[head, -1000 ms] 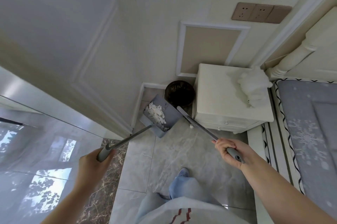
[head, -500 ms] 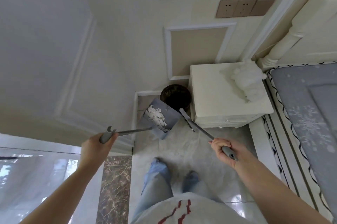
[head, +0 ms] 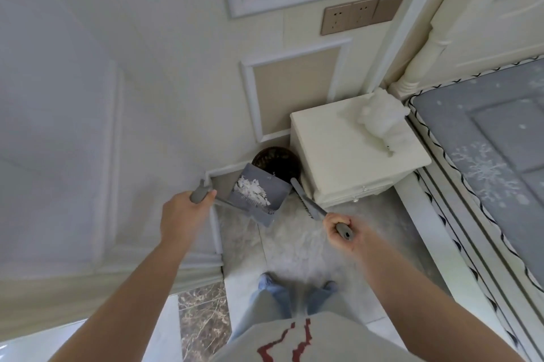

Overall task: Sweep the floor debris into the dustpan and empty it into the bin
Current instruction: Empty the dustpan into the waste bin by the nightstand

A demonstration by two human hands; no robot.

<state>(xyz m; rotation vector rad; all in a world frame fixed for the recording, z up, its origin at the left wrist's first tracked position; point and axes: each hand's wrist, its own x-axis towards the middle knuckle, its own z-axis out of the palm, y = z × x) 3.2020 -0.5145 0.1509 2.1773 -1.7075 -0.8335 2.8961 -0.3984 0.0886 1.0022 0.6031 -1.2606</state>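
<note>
I grip the dustpan point(head: 259, 196) in my left hand point(head: 184, 214) and the brush point(head: 309, 202) in my right hand point(head: 341, 232), raised ahead so debris point(head: 251, 192) tips into the bin point(head: 278, 162).

Dustpan point(head: 259, 195) lifted higher and carried closer to the bin point(head: 276, 162), front edge now over its rim; broom point(head: 307, 199) drawn in nearer; both feet together.

The dustpan point(head: 259, 193) covers the near left part of the bin point(head: 276, 162) — its floor contact is hidden. The left hand point(head: 184, 214) wraps the dustpan grip; the right hand point(head: 343, 233) hides most of the brush point(head: 306, 199) handle. The bed point(head: 494, 161) runs off the right edge — both forearms leave at the bottom.
</note>
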